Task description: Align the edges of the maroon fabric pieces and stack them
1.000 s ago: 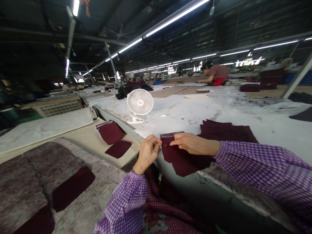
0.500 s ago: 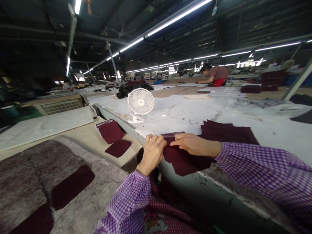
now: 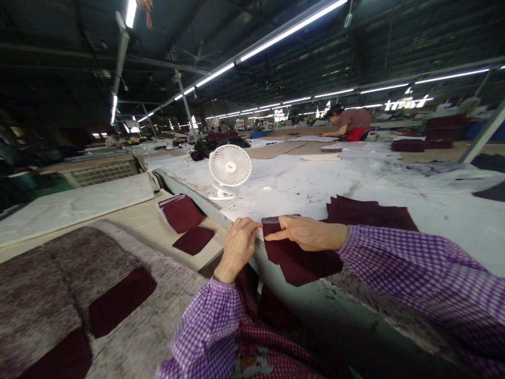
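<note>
A maroon fabric piece (image 3: 300,266) lies at the table's near edge, its front part hanging over. A greyish strip shows along its far edge. My right hand (image 3: 305,232) rests on this piece, with the index finger stretched out and pressing close to its left edge. Just left of the fabric, my left hand (image 3: 239,245) has its fingers bent together, the fingertips close to the fabric's corner. Whatever might be in those fingers is hidden. Beyond my right wrist lies a stack of maroon pieces (image 3: 371,213).
A small white fan (image 3: 230,166) stands on the white-covered table (image 3: 292,179). To the left, more maroon pieces (image 3: 182,214) sit on a beige surface, and others (image 3: 122,301) on a mottled grey cloth (image 3: 130,342). Farther back, a person (image 3: 353,123) leans over the table.
My left hand has shifted a little left, off the fabric's corner. My right hand has slid left, its index finger now nearer the fabric's left edge.
</note>
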Available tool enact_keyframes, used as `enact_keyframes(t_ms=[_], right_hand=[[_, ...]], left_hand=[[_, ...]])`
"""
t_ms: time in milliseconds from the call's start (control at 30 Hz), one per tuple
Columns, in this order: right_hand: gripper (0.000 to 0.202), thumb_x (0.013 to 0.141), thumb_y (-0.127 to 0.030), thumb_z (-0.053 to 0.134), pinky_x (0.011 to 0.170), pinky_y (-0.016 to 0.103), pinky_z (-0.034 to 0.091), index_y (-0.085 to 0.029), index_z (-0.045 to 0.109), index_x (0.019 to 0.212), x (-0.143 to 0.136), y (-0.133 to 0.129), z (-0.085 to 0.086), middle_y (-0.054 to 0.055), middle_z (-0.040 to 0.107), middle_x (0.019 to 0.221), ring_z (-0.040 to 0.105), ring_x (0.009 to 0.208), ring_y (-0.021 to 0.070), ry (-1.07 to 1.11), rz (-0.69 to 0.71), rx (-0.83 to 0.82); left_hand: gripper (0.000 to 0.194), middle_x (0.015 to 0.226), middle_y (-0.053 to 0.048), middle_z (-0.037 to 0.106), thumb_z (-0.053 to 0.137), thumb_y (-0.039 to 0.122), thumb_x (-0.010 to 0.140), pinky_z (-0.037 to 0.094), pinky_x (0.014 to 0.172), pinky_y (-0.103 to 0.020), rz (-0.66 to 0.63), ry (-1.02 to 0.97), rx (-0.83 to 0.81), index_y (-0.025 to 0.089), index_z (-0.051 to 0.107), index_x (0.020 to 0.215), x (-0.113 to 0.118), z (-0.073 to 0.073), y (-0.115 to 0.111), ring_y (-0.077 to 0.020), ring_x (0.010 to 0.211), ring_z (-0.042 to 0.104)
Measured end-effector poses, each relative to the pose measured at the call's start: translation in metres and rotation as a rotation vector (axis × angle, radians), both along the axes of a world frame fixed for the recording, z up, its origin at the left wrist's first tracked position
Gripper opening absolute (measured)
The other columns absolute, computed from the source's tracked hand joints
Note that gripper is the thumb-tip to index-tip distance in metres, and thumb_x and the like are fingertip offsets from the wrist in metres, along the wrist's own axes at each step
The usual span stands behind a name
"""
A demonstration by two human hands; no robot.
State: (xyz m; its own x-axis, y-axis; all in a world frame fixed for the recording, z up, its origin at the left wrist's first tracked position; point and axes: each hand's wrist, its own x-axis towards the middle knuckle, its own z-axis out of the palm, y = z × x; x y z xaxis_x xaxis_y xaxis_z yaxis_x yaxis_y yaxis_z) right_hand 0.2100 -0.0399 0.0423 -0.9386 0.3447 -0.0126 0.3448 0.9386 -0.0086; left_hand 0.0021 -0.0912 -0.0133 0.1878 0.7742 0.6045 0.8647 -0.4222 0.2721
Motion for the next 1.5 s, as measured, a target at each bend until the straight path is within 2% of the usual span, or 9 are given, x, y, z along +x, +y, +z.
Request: enact_keyframes(t_ms=[267, 367, 633, 800, 1100, 1200, 1333, 1433, 1500], right_hand=[[0.036, 0.077, -0.024, 0.058, 0.085, 0.036, 0.041, -0.015, 0.058, 0.112, 0.015, 0.014, -0.006, 0.009, 0.062, 0.101, 0.054, 0.093, 0.0218, 0.192, -0.31, -0.236], [0.026, 0.078, -0.029, 0.056, 0.075, 0.031, 0.043, -0.014, 0.064, 0.098, 0.018, 0.018, 0.002, 0.007, 0.066, 0.092, 0.058, 0.082, 0.0187, 0.182, -0.287, -0.361], [0.022, 0.083, -0.028, 0.052, 0.071, 0.028, 0.041, -0.014, 0.067, 0.09, 0.016, -0.007, 0.039, 0.006, 0.067, 0.088, 0.059, 0.079, 0.0173, 0.266, -0.179, -0.283], [0.022, 0.087, -0.027, 0.048, 0.066, 0.026, 0.038, -0.014, 0.066, 0.086, 0.01, -0.023, 0.048, 0.005, 0.067, 0.083, 0.057, 0.072, 0.0154, 0.249, -0.143, -0.192], [0.031, 0.091, -0.033, 0.044, 0.063, 0.026, 0.033, -0.017, 0.061, 0.07, 0.02, -0.03, 0.068, 0.001, 0.061, 0.066, 0.052, 0.062, 0.0126, 0.178, -0.127, -0.091], [0.034, 0.09, -0.037, 0.043, 0.062, 0.025, 0.033, -0.016, 0.06, 0.069, 0.037, -0.023, 0.083, 0.0, 0.059, 0.064, 0.051, 0.061, 0.0122, 0.185, -0.131, -0.148], [0.038, 0.085, -0.051, 0.047, 0.058, 0.026, 0.035, -0.016, 0.06, 0.078, 0.088, -0.004, 0.105, 0.001, 0.061, 0.071, 0.052, 0.063, 0.0139, 0.337, -0.412, -0.319], [0.038, 0.077, -0.054, 0.057, 0.062, 0.026, 0.041, -0.018, 0.059, 0.09, 0.134, 0.007, 0.116, 0.004, 0.065, 0.088, 0.057, 0.074, 0.0166, 0.519, -0.577, -0.585], [0.039, 0.073, -0.053, 0.062, 0.064, 0.027, 0.042, -0.018, 0.058, 0.089, 0.157, 0.013, 0.116, 0.005, 0.065, 0.089, 0.058, 0.075, 0.017, 0.563, -0.629, -0.668]], left_hand=[[0.031, 0.078, -0.001, 0.056, 0.068, 0.042, 0.074, 0.044, 0.073, -0.033, -0.001, -0.209, -0.098, 0.018, 0.061, 0.093, 0.019, -0.014, -0.006, -0.0184, 0.078, 0.054], [0.033, 0.079, -0.001, 0.056, 0.07, 0.039, 0.073, 0.044, 0.075, -0.033, -0.02, -0.254, -0.121, 0.019, 0.062, 0.098, 0.018, -0.014, -0.006, -0.0183, 0.079, 0.053], [0.014, 0.079, -0.001, 0.06, 0.068, 0.027, 0.075, 0.044, 0.074, -0.029, -0.198, -0.628, -0.122, 0.019, 0.067, 0.087, 0.032, 0.004, -0.02, -0.0155, 0.077, 0.052], [0.019, 0.068, 0.0, 0.057, 0.054, 0.023, 0.085, 0.041, 0.071, -0.029, -0.137, -0.616, -0.008, 0.018, 0.063, 0.069, 0.038, 0.02, -0.034, -0.015, 0.071, 0.052], [0.016, 0.07, 0.001, 0.06, 0.049, 0.014, 0.083, 0.036, 0.072, -0.031, -0.101, -0.313, 0.064, 0.019, 0.061, 0.074, 0.037, 0.033, -0.045, -0.0148, 0.07, 0.053], [0.017, 0.072, 0.0, 0.06, 0.046, 0.015, 0.085, 0.038, 0.072, -0.03, -0.121, -0.312, 0.042, 0.018, 0.061, 0.076, 0.036, 0.031, -0.044, -0.0153, 0.072, 0.053], [0.019, 0.077, -0.003, 0.06, 0.043, 0.019, 0.088, 0.041, 0.076, -0.032, -0.177, -0.304, 0.0, 0.018, 0.06, 0.08, 0.027, 0.024, -0.038, -0.0172, 0.078, 0.054], [0.014, 0.096, -0.005, 0.062, 0.058, 0.029, 0.083, 0.042, 0.087, -0.035, -0.325, -0.224, -0.079, 0.02, 0.061, 0.092, 0.026, 0.017, -0.035, -0.021, 0.096, 0.053], [0.035, 0.11, -0.006, 0.06, 0.071, 0.033, 0.072, 0.039, 0.095, -0.039, -0.385, -0.156, -0.113, 0.022, 0.06, 0.103, 0.03, 0.014, -0.033, -0.024, 0.108, 0.05]])
